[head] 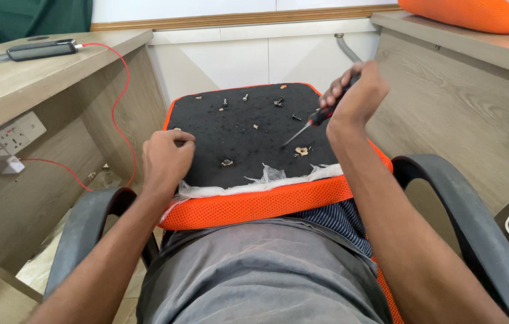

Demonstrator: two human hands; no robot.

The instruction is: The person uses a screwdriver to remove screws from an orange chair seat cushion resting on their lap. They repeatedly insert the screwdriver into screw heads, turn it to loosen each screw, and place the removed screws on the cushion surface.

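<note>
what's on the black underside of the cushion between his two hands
In the head view, between the left hand and the right hand holding the screwdriver, the black panel carries scattered loose screws and small fittings.

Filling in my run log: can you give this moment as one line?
right hand: grips screwdriver, tip on black cushion underside | left hand: on cushion's left edge | loose screws on top

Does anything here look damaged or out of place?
Yes. The orange seat cushion lies upside down on the person's lap, white lining torn loose along its near edge, and loose screws scattered over its black underside.
</note>
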